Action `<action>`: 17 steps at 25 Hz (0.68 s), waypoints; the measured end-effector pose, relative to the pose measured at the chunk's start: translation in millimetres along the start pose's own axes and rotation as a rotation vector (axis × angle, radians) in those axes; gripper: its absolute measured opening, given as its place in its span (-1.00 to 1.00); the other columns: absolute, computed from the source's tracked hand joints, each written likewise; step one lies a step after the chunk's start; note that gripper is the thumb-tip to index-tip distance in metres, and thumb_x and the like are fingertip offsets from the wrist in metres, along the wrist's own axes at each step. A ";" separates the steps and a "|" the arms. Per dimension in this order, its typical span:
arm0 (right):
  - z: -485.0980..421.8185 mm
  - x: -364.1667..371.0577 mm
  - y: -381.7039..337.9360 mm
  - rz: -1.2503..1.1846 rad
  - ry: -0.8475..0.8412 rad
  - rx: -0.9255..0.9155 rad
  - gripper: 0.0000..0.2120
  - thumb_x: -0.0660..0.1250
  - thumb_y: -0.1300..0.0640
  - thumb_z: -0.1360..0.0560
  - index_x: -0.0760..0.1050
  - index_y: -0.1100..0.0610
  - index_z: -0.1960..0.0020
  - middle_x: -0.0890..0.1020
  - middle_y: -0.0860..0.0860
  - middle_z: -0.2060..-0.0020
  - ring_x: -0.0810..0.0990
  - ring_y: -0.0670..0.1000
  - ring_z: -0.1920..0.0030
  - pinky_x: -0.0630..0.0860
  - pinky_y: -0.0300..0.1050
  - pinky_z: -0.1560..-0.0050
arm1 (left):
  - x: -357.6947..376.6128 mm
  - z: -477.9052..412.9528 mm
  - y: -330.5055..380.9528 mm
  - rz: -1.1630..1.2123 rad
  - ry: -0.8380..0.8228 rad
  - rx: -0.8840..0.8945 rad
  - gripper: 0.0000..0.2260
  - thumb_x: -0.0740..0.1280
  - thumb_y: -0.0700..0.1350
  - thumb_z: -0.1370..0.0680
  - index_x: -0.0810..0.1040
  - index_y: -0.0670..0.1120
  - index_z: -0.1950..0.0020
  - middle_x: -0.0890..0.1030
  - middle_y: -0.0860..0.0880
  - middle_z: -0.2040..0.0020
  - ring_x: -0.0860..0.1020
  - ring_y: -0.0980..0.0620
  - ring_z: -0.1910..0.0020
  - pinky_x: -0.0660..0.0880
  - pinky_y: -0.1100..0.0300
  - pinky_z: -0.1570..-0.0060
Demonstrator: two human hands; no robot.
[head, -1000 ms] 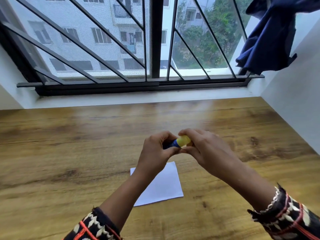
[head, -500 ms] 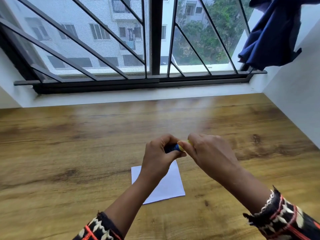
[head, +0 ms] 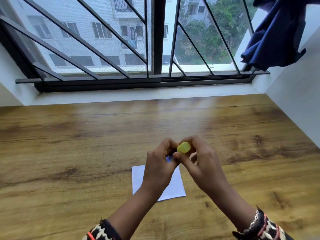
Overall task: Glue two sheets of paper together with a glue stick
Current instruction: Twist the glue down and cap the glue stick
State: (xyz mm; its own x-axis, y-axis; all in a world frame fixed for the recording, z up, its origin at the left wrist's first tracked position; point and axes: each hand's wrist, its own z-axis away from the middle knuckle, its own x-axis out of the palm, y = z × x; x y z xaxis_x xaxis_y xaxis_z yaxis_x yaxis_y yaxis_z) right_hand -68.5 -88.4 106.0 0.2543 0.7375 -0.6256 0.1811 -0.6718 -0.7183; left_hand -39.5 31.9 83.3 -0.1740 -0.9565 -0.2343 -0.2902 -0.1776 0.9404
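Both hands meet above the wooden table [head: 69, 153] around a glue stick. My left hand [head: 160, 163] is closed on its blue body [head: 169, 158], of which only a sliver shows. My right hand [head: 201, 163] pinches the yellow cap [head: 183, 148] between thumb and fingers. Whether the cap still sits on the body is hidden by my fingers. White paper [head: 174, 186] lies flat on the table under my left wrist, partly covered by it. I cannot tell whether it is one sheet or two.
A barred window [head: 155, 49] with a white sill runs along the table's far edge. A white wall [head: 294, 101] bounds the table on the right. Dark blue cloth [head: 277, 35] hangs at the top right corner.
The yellow cap was nearly hidden half a second ago and now shows its end face above my fingers. Both hands stay over the paper.
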 end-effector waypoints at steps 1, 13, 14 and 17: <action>1.0 2.7 1.9 -0.047 0.016 0.023 -0.81 0.34 -0.03 -0.35 0.43 0.05 0.13 0.52 -0.16 0.27 0.50 -0.14 0.24 0.37 -0.36 0.34 | 2.3 1.8 -1.5 -0.056 -0.021 0.007 -0.81 0.38 -0.10 -0.39 0.50 -0.15 0.07 0.64 -0.04 0.22 0.60 -0.03 0.19 0.55 0.16 0.20; -1.7 -31.4 73.9 0.064 0.111 0.316 -0.79 0.45 0.10 -0.35 0.41 0.11 0.19 0.63 0.03 0.29 0.60 0.05 0.27 0.53 0.03 0.24 | -22.7 11.4 -62.0 -1.083 0.032 0.132 -0.23 -0.22 0.38 -0.49 -0.19 -0.11 -0.52 -0.09 -0.18 -0.55 -0.33 -0.01 -0.51 -0.22 0.00 -0.43; 0.5 -28.0 76.2 0.069 0.087 0.324 -0.78 0.45 0.11 -0.35 0.40 0.09 0.21 0.63 0.03 0.30 0.60 0.05 0.28 0.53 0.03 0.24 | -23.2 10.9 -61.9 -1.084 0.034 0.115 -0.23 -0.22 0.38 -0.49 -0.17 -0.11 -0.52 0.02 -0.22 -0.53 -0.33 0.00 -0.51 -0.22 0.00 -0.43; 8.9 -14.8 82.4 0.079 0.010 0.335 -0.75 0.46 0.12 -0.34 0.36 0.01 0.26 0.61 0.00 0.32 0.60 0.00 0.27 0.50 -0.03 0.25 | -23.0 9.5 -62.2 -1.062 0.051 0.100 -0.22 -0.22 0.38 -0.49 0.01 -0.15 -0.50 0.14 -0.26 -0.50 -0.35 0.04 -0.50 -0.22 0.01 -0.42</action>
State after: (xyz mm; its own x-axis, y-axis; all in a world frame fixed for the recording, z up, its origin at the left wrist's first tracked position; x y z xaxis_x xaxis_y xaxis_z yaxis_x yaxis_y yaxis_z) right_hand -65.8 -154.1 53.4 0.2649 0.6824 -0.6813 -0.1615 -0.6652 -0.7290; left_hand -26.3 67.2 27.9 0.2519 -0.3323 -0.9089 -0.3467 -0.9079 0.2358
